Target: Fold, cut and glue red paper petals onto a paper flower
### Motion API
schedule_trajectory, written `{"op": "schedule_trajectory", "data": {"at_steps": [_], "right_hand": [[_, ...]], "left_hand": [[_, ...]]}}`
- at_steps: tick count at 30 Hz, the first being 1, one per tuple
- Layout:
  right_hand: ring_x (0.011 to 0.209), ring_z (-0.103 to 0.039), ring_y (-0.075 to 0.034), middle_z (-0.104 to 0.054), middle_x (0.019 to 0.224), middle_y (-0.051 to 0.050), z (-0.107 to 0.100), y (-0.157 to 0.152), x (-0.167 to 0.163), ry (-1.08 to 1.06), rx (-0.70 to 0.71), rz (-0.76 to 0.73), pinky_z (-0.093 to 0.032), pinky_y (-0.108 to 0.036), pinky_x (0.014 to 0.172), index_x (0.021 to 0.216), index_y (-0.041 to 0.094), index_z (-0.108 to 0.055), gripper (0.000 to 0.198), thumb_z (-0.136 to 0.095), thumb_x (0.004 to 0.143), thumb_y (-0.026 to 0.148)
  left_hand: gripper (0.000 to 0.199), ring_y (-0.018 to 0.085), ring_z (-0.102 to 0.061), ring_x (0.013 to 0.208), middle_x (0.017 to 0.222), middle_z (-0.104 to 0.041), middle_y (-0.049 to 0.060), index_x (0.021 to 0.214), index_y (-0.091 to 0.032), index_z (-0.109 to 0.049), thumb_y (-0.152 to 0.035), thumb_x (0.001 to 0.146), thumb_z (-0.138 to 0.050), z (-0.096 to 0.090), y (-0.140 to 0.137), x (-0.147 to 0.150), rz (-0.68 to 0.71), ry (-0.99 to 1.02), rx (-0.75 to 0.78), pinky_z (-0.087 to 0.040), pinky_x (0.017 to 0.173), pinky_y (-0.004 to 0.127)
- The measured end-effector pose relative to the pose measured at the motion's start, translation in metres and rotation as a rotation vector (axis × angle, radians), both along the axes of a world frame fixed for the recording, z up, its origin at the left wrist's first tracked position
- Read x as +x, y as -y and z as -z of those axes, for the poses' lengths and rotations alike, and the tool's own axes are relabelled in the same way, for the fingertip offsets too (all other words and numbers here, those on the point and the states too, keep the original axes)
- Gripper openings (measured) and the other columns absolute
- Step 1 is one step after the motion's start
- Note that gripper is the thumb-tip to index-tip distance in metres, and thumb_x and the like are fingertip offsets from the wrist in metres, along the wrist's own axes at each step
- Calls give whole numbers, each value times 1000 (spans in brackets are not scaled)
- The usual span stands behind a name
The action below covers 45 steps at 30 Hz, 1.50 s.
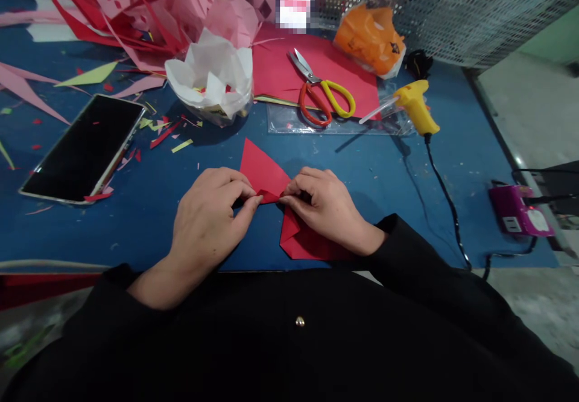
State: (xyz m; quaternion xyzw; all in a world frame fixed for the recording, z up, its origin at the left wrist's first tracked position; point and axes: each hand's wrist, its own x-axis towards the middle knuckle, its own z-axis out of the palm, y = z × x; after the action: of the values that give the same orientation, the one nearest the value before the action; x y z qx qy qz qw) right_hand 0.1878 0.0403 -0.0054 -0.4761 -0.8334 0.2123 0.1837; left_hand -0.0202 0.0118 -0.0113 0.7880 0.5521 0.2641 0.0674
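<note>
Between my two hands is a small piece of red paper (263,169), its pointed end up and its lower edge folded over. My left hand (210,212) pinches the left end of that fold between thumb and fingers. At the fold's right end, my right hand (323,203) pinches it the same way. Under my right hand and wrist lies another folded red paper piece (312,244) near the table's front edge, partly covered by the hand.
Scissors (322,97) with red and yellow handles lie on red sheets (275,64). A yellow glue gun (417,107) trails a black cord to a purple power box (520,210). A phone (85,148), a scrap-filled white container (210,76), an orange bag (368,37) and pink paper (145,3) surround the work.
</note>
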Motion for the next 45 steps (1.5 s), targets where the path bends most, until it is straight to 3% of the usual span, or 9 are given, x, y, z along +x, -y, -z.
{"op": "schedule_trajectory", "data": {"at_steps": [6, 9, 13, 21, 37, 45], "right_hand": [[77, -58, -16, -64, 79, 0, 2, -1, -2, 23, 40, -9, -29, -30, 70, 79, 18, -65, 13, -67, 91, 20], [78, -59, -16, -65, 80, 0, 3, 0, -2, 21, 35, -14, -30, -30, 70, 79, 19, -65, 12, -67, 91, 18], [74, -57, -16, -64, 80, 0, 2, 0, -1, 22, 28, -7, -29, -30, 69, 77, 19, -63, 14, -67, 91, 19], [73, -56, -16, -62, 77, 0, 1, 0, -2, 28, 27, 1, -30, -30, 70, 76, 20, -62, 15, -66, 90, 21], [79, -58, -17, -63, 79, -1, 0, -1, -1, 20, -6, -18, -30, -31, 71, 75, 20, -59, 17, -65, 91, 19], [78, -59, -17, -64, 79, -1, 1, -2, -3, 25, -2, -6, -30, -30, 70, 76, 19, -61, 16, -68, 90, 20]], "left_hand": [[21, 23, -68, 91, 95, -73, 4, 83, -22, -68, -28, 98, -54, -4, 0, -4, -30, 60, -37, -52, 82, 38], [22, 20, -69, 91, 98, -74, 2, 94, -23, -70, -23, 99, -48, -9, 1, -10, -133, 176, -82, -52, 83, 34], [14, 18, -68, 85, 95, -74, 0, 96, -23, -70, -20, 95, -56, -13, 5, -16, -256, 239, -64, -53, 79, 32], [10, 21, -68, 89, 92, -73, 1, 87, -25, -73, -28, 91, -64, -8, 11, -14, -98, 145, -89, -52, 81, 36], [9, 23, -66, 89, 92, -72, 4, 87, -25, -70, -22, 88, -61, -11, 13, -11, -36, 88, -87, -53, 79, 40], [10, 23, -64, 86, 88, -71, 3, 81, -25, -70, -28, 90, -67, -6, 10, -10, -68, 46, -78, -51, 76, 38]]}}
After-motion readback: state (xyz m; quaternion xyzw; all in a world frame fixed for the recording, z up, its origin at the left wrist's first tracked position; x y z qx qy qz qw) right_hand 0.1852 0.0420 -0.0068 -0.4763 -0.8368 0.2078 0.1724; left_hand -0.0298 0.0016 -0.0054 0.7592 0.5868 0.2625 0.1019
